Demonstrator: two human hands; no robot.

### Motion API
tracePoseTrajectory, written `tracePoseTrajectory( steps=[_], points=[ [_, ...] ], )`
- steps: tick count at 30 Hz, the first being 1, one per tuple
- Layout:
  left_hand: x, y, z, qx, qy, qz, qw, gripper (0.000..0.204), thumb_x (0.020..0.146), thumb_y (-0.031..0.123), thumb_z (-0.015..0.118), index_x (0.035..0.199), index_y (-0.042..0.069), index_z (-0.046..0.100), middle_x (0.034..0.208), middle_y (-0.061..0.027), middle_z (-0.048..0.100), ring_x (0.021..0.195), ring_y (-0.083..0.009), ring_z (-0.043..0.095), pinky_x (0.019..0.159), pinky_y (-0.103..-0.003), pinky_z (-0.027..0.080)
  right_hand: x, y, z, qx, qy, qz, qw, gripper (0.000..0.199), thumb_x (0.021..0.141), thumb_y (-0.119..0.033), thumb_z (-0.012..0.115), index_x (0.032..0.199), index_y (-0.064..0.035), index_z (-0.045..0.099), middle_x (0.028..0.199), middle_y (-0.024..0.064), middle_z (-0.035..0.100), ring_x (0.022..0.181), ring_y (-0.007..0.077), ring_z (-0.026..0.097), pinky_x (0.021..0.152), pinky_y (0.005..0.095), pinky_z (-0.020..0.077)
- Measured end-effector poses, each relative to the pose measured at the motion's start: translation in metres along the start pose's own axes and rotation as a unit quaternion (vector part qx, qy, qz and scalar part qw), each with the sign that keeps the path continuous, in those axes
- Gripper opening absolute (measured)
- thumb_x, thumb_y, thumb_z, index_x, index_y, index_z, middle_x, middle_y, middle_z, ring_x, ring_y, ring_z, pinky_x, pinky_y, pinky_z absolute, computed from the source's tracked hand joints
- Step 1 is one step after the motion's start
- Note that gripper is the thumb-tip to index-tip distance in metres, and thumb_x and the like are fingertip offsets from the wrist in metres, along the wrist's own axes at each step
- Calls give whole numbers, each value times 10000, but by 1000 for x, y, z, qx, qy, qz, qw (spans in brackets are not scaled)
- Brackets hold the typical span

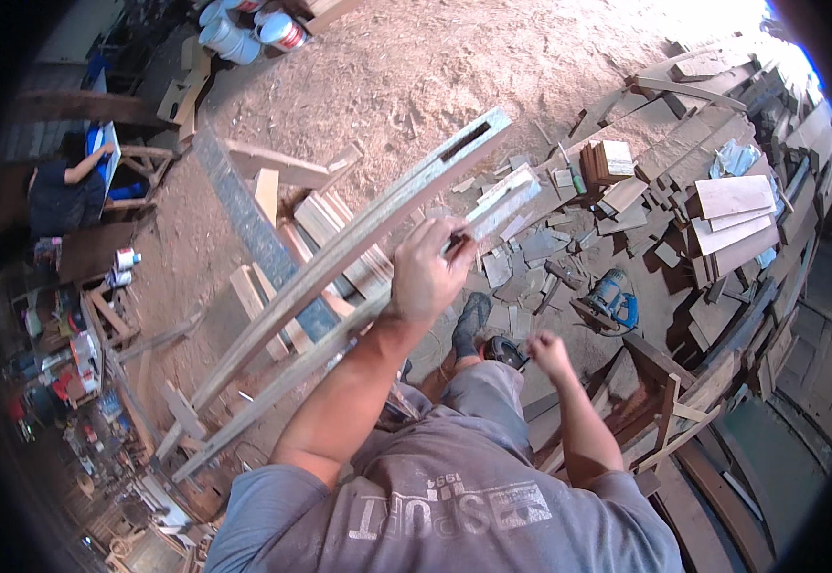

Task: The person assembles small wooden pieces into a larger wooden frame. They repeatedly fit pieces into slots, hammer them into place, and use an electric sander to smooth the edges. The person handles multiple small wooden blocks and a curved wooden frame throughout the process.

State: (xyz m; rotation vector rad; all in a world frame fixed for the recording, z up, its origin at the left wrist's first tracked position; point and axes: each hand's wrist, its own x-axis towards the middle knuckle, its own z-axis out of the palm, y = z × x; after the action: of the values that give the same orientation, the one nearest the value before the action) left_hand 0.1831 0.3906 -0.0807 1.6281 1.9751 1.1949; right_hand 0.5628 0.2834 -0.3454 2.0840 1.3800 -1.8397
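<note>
My left hand (426, 272) is closed around the lower of two long pale wooden rails (340, 329), which run slanting from the lower left up to the right. The upper rail (378, 220) lies close alongside and has a long slot cut near its far end (466, 143). A thin dark thing sticks out between my left fingers; I cannot tell what it is. My right hand (552, 355) hangs lower with its fingers curled in, apart from the rails. It is beside a small dark red and black object (505, 351).
My dark shoe (473, 320) stands on flat offcuts. A blue power tool (612, 301) lies to the right among piled boards and scraps (731, 205). Sawdust covers the floor (406, 67). Paint cans (244, 33) stand far off. Another person (63, 191) works at the left.
</note>
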Motion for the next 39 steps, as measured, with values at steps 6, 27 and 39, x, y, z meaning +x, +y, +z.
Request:
tracePoseTrajectory(
  steps=[6, 27, 39],
  points=[
    [-4, -14, 2, -17, 0, 32, 999, 321, 785, 8, 846, 1076, 21, 711, 1061, -159, 746, 989, -374, 726, 853, -447, 600, -57, 18, 35, 381, -51, 265, 884, 307, 1070, -218, 613, 1335, -65, 639, 1161, 80, 686, 911, 253, 737, 835, 429, 655],
    [2, -7, 4, -15, -19, 24, 999, 388, 857, 115, 866, 1149, -17, 646, 1016, -182, 706, 911, -325, 738, 802, -402, 599, -10, 45, 62, 113, 94, 108, 983, 191, 1037, -152, 655, 1062, 21, 733, 888, 56, 711, 768, 154, 669, 714, 331, 571],
    [1, -18, 6, -34, 26, 55, 998, 390, 849, 203, 919, 1070, -5, 673, 963, -153, 719, 872, -286, 736, 768, -389, 594, -14, 11, 71, 212, 43, 115, 970, 180, 1046, -212, 640, 1100, -61, 723, 868, 29, 704, 735, 125, 659, 625, 287, 501]
  ],
)
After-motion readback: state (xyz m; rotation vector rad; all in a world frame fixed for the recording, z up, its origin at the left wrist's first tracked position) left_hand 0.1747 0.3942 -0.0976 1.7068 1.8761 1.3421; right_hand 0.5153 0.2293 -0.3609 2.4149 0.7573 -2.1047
